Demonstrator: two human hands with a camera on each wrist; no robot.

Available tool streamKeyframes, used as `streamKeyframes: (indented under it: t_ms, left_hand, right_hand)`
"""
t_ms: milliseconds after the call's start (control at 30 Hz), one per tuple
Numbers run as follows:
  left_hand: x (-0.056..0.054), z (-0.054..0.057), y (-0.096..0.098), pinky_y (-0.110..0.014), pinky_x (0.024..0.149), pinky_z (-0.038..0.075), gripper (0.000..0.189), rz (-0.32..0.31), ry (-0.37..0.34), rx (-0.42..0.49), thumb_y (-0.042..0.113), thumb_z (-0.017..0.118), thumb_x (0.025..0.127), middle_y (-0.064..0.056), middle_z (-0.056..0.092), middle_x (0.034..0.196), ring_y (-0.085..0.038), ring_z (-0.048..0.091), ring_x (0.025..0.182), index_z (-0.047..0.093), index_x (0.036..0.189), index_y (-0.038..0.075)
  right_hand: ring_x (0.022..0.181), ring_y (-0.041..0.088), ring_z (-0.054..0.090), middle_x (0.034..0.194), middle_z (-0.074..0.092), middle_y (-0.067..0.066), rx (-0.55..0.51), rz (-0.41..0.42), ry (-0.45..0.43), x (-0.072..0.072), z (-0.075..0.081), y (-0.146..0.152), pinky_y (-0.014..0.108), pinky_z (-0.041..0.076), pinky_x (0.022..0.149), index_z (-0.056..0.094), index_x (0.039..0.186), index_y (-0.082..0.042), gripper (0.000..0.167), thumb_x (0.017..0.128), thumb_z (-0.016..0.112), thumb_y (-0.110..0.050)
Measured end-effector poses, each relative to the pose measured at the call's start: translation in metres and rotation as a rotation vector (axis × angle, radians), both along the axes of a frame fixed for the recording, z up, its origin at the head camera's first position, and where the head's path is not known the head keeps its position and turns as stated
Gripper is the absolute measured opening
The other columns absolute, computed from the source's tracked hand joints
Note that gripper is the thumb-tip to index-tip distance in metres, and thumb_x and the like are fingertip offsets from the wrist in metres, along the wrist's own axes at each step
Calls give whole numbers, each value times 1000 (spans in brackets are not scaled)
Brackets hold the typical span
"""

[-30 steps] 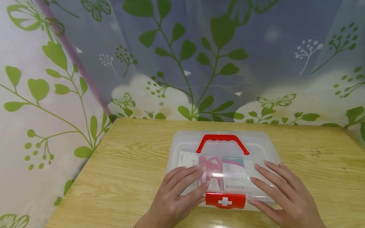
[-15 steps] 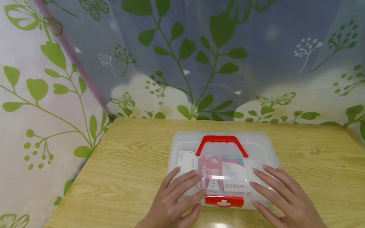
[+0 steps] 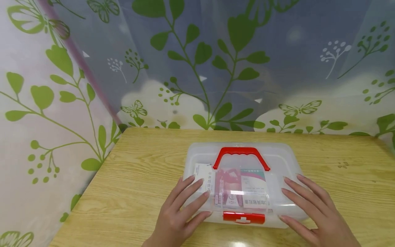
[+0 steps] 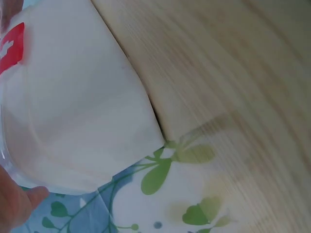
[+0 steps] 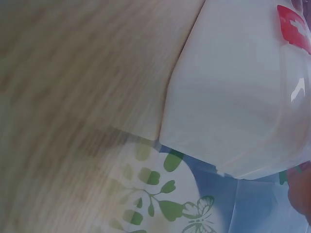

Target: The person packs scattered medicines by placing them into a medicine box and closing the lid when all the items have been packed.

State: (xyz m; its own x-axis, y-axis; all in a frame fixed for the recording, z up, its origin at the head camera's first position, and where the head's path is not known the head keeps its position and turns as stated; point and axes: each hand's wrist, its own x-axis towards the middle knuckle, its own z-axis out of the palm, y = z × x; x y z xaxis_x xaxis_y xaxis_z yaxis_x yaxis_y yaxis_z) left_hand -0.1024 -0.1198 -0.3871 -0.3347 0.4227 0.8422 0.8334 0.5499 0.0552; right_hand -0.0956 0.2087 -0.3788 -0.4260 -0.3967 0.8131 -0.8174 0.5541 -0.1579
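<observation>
A clear plastic first-aid box [image 3: 284, 164] with a red carry handle [image 3: 240, 150] lies on the table. Its red latch [image 3: 231, 216], marked with a white cross, faces me and is down against the front. Through the lid show a pink medicine box [image 3: 228, 188] and white ones [image 3: 254, 188]. My left hand [image 3: 179, 212] rests on the lid's left front part, fingers spread and fairly straight. Over the right front corner lies my right hand [image 3: 321, 209], also with spread fingers. Each wrist view shows the box's pale front wall [image 4: 82, 97] and a little of that hand.
The box stands on a wood-grain table [image 3: 139, 171]. Behind the table hangs a fabric backdrop [image 3: 277, 68] printed with leaves and butterflies, and a similar pale sheet [image 3: 31, 137] runs along the left side.
Both hands have moved outward from the latch, the left to the left and the right to the right. The left thumb has come away from beside the latch. The box has barely moved.
</observation>
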Motion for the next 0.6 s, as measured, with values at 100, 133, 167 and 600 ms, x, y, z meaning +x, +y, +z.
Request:
streamKeyframes:
  t_ms: [100, 133, 167, 600]
  left_hand:
    - [-1, -2, -1, -50, 105, 33, 35, -16, -23, 3, 34, 58, 96, -17, 60, 124, -37, 53, 116, 69, 114, 6]
    - [-1, -2, -2, -50, 105, 33, 35, -22, -26, 6, 34, 58, 96, -17, 60, 124, -37, 53, 116, 69, 114, 6]
    - [-1, -2, -2, -50, 104, 34, 35, -29, -22, 10, 34, 59, 95, -17, 60, 123, -37, 54, 115, 69, 114, 5]
    - [-1, -1, -1, -46, 104, 36, 34, -64, -8, 34, 32, 60, 94, -18, 61, 121, -38, 54, 113, 69, 112, 3]
  right_hand:
    - [127, 34, 42, 123, 60, 18, -34, 16, -25, -1, -3, 3, 30, 25, 111, 64, 116, 4, 57, 93, 57, -47]
    - [127, 33, 42, 124, 60, 17, -36, 13, -39, 0, -4, 4, 30, 25, 111, 64, 116, 4, 57, 92, 57, -48]
    - [128, 33, 41, 124, 60, 17, -44, 16, -46, 0, -6, 4, 30, 25, 110, 65, 116, 4, 57, 92, 58, -48]
    - [132, 26, 36, 129, 57, 7, -66, -46, -145, 7, -11, 3, 28, 23, 111, 64, 115, 1, 60, 91, 56, -53]
